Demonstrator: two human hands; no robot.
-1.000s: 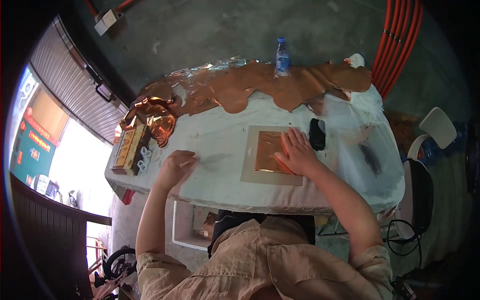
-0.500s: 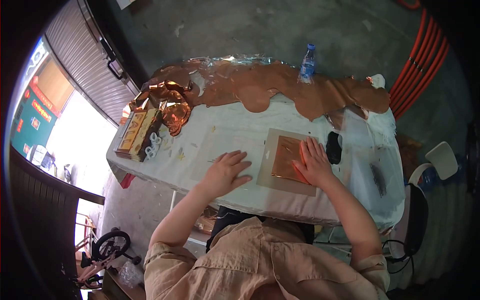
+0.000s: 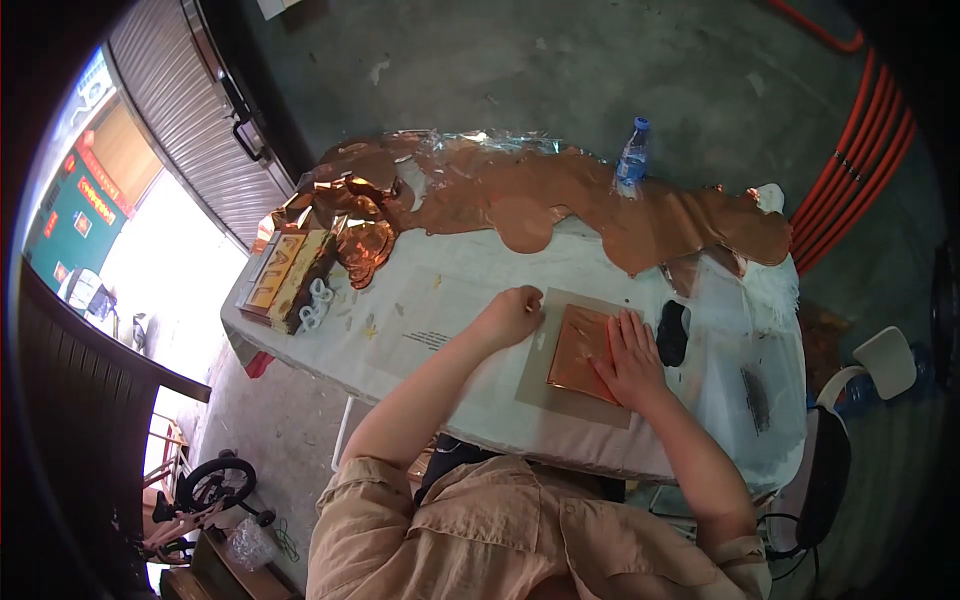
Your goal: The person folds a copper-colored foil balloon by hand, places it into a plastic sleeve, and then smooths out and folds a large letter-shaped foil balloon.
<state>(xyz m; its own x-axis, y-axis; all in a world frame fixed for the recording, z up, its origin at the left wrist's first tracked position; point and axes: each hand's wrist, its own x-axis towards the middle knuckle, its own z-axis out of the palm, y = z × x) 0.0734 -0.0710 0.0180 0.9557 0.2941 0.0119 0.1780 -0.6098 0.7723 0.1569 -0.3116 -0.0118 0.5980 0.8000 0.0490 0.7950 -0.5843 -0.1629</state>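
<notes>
My right hand (image 3: pixel 633 365) lies flat with outstretched fingers on the right side of a shiny copper-coloured foil sheet (image 3: pixel 578 350). That sheet rests on a larger grey-brown board (image 3: pixel 537 390) on the table. Close by the board's upper left corner, my left hand (image 3: pixel 515 315) is closed, its fingers curled and pinched together; I cannot tell what is between them. A thin see-through sheet (image 3: pixel 405 350) with small dark print lies left of the board. Just beyond my right fingertips sits a dark oblong thing (image 3: pixel 672 333).
Brown-coppery sheeting (image 3: pixel 560 195) with rounded edges covers the table's far side, a water bottle (image 3: pixel 632 158) standing on it. Crumpled copper foil (image 3: pixel 365 245) and a stack of gold-coloured packs (image 3: pixel 285 280) are at left. Right of the table stands a chair (image 3: pixel 820 470).
My left hand has moved right and away from me to the board's upper corner, its spread fingers now curled. My right hand stays on the foil sheet. The camera view has shifted slightly.
</notes>
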